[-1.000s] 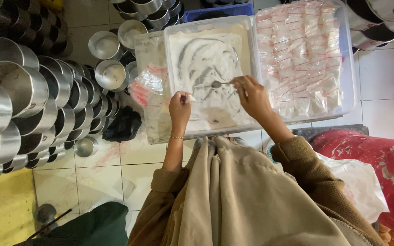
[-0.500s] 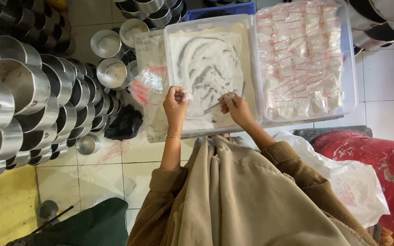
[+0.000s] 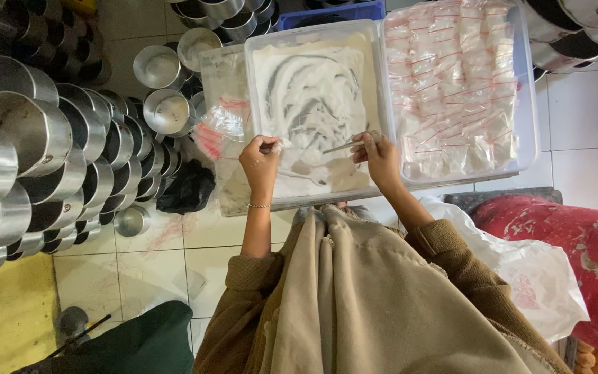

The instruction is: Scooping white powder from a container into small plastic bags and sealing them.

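Left hand [image 3: 260,158] pinched on a small clear bag [image 3: 276,146], over the near edge of the powder tray [image 3: 313,97]. Right hand [image 3: 376,154] closed on a spoon [image 3: 346,145], handle lying crosswise, bowl end pointing left toward the bag, just apart.

White tile floor [image 3: 590,131], prob. dim rm.

The right hand [image 3: 380,156] now sits nearer, its thin metal spoon [image 3: 344,145] lifted off the white powder [image 3: 309,97]. The left hand [image 3: 261,161] is raised slightly farther, beside it.
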